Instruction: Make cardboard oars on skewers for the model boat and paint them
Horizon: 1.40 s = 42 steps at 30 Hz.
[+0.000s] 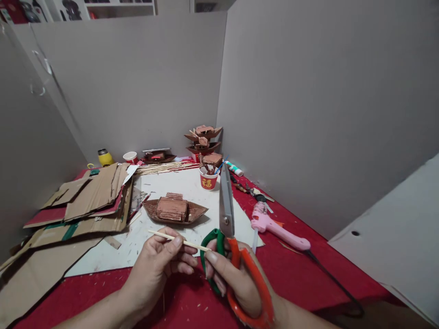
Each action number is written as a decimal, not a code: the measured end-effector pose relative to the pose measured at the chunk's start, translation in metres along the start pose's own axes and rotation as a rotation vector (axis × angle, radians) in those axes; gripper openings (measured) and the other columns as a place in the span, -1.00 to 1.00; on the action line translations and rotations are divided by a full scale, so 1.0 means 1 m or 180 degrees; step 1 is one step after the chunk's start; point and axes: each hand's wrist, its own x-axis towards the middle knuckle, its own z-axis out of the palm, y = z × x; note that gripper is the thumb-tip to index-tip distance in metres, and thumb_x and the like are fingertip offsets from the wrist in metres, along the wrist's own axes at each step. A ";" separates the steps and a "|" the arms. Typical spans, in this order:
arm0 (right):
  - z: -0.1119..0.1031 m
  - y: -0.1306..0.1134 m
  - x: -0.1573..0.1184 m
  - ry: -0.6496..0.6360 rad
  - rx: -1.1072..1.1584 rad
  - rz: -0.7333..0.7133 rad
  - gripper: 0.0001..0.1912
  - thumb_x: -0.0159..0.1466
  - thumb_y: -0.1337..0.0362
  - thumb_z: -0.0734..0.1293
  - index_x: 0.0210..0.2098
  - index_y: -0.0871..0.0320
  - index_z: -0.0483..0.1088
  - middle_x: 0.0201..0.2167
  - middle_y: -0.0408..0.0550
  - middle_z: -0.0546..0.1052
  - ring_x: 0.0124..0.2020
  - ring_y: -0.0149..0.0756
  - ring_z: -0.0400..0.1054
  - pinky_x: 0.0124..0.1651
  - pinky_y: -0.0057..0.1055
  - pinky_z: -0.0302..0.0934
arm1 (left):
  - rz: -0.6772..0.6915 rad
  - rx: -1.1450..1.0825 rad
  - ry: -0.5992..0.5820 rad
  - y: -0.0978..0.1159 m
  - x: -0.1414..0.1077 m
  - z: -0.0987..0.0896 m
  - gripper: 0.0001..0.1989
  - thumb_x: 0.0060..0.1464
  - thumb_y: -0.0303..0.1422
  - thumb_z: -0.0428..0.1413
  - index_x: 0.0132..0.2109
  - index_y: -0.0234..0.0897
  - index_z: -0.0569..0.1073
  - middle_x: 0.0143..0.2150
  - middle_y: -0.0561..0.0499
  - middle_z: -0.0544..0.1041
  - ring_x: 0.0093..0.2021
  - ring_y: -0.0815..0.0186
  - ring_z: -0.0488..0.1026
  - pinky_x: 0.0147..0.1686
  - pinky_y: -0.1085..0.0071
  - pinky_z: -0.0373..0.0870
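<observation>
Between thumb and fingers, my left hand (161, 256) pinches a thin pale wooden stick (195, 246), which lies nearly level and slants down to the right. My right hand (236, 276) has its fingers in the scissors (227, 205), with one green and one orange handle; the blades point up and look closed. The right thumb and fingertips also meet the stick's right end. Just beyond my hands, a brown model boat (174, 209) with a slatted cabin roof rests on a white board (137, 256).
Cardboard sheets (92, 196) are piled at the left. A pink glue gun (279, 232) with its cord lies at the right on the red cloth (295, 283). Behind stand a red paper cup (208, 180), a bundle of sticks (164, 167) and stacked model boats (204, 139) near grey walls.
</observation>
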 end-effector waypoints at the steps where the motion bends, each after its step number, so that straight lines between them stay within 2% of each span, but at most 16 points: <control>1: 0.000 -0.001 -0.001 0.0023 0.0018 -0.0021 -0.56 0.18 -0.11 0.31 -0.46 0.16 0.28 -0.71 -0.25 0.30 -0.73 -0.50 0.07 -0.66 -0.53 0.01 | -0.0036 -0.0028 -0.0021 -0.001 0.000 -0.001 -0.81 0.07 -0.35 0.23 -0.27 -0.31 0.37 -0.39 -0.07 0.59 -0.45 0.33 0.55 -0.44 0.47 0.47; 8: -0.003 0.005 -0.008 -0.0029 0.0159 -0.0205 -0.61 0.23 -0.06 0.30 -0.39 0.17 0.29 -0.63 -0.20 0.40 -0.72 -0.52 0.12 -0.64 -0.54 0.05 | -0.0175 -0.0170 -0.0143 -0.001 -0.004 -0.002 -0.84 0.03 -0.35 0.26 -0.29 -0.33 0.45 -0.42 -0.06 0.59 -0.48 0.35 0.54 -0.48 0.50 0.47; 13: -0.006 0.012 -0.007 0.0015 0.0447 -0.0184 -0.69 0.24 0.02 0.33 -0.35 0.15 0.29 -0.62 -0.21 0.41 -0.71 -0.50 0.14 -0.65 -0.55 0.04 | -0.0060 0.0040 -0.0191 -0.002 -0.006 -0.003 -0.83 0.05 -0.32 0.24 -0.24 -0.35 0.53 -0.40 -0.09 0.60 -0.48 0.32 0.55 -0.47 0.47 0.47; 18: -0.006 0.005 -0.005 -0.0086 0.0726 -0.0072 -0.66 0.20 0.05 0.37 -0.49 0.18 0.30 -0.68 -0.21 0.36 -0.73 -0.54 0.12 -0.67 -0.59 0.02 | 0.0225 0.0348 -0.0179 -0.003 -0.012 -0.003 -0.83 0.06 -0.33 0.23 -0.21 -0.34 0.57 -0.39 -0.10 0.62 -0.48 0.32 0.55 -0.46 0.46 0.48; 22: -0.007 0.002 -0.003 -0.0044 0.1025 0.0022 -0.68 0.15 0.08 0.41 -0.50 0.18 0.30 -0.72 -0.21 0.36 -0.76 -0.54 0.12 -0.73 -0.63 -0.04 | 0.0377 0.0427 -0.0180 -0.004 -0.014 -0.003 -0.83 0.06 -0.33 0.23 -0.20 -0.31 0.58 -0.38 -0.08 0.64 -0.48 0.32 0.56 -0.45 0.45 0.50; 27: -0.009 0.005 0.000 -0.0114 0.1112 0.0052 -0.71 0.15 0.14 0.39 -0.54 0.19 0.33 -0.75 -0.22 0.35 -0.77 -0.53 0.12 -0.73 -0.61 0.00 | 0.0533 0.0684 -0.0114 -0.006 -0.014 -0.004 -0.84 0.06 -0.32 0.22 -0.22 -0.28 0.61 -0.39 -0.06 0.64 -0.46 0.31 0.56 -0.42 0.44 0.52; 31: -0.009 0.001 0.001 -0.0188 0.1059 0.0150 -0.65 0.14 0.13 0.37 -0.65 0.21 0.33 -0.82 -0.23 0.26 -0.81 -0.54 0.05 -0.77 -0.60 -0.06 | 0.0740 0.0965 -0.0105 -0.006 -0.016 -0.003 -0.88 0.06 -0.35 0.22 -0.23 -0.22 0.63 -0.39 -0.04 0.65 -0.47 0.32 0.56 -0.41 0.45 0.53; 35: -0.008 -0.004 0.001 -0.0245 0.1153 0.0172 -0.62 0.11 0.13 0.37 -0.71 0.21 0.32 -0.84 -0.22 0.25 -0.84 -0.55 0.02 -0.78 -0.59 -0.08 | 0.0953 0.1248 -0.0105 -0.006 -0.017 -0.002 -0.87 0.08 -0.39 0.20 -0.21 -0.16 0.64 -0.40 -0.02 0.66 -0.47 0.31 0.57 -0.39 0.46 0.53; 39: -0.005 -0.001 0.000 -0.0256 0.1310 0.0248 -0.67 0.09 0.19 0.36 -0.71 0.21 0.30 -0.85 -0.22 0.25 -0.84 -0.56 0.01 -0.77 -0.58 -0.11 | 0.0967 0.1322 -0.0119 -0.007 -0.018 -0.001 -0.87 0.09 -0.38 0.19 -0.21 -0.18 0.63 -0.45 -0.02 0.64 -0.47 0.31 0.56 -0.41 0.47 0.51; 42: -0.004 0.008 -0.002 -0.0332 0.1178 0.0272 -0.63 0.13 0.14 0.35 -0.70 0.19 0.28 -0.84 -0.24 0.23 -0.82 -0.54 0.03 -0.75 -0.57 -0.10 | 0.0849 0.1164 -0.0079 -0.006 -0.017 -0.001 -0.87 0.11 -0.35 0.18 -0.22 -0.24 0.60 -0.48 -0.02 0.62 -0.47 0.32 0.54 -0.40 0.47 0.50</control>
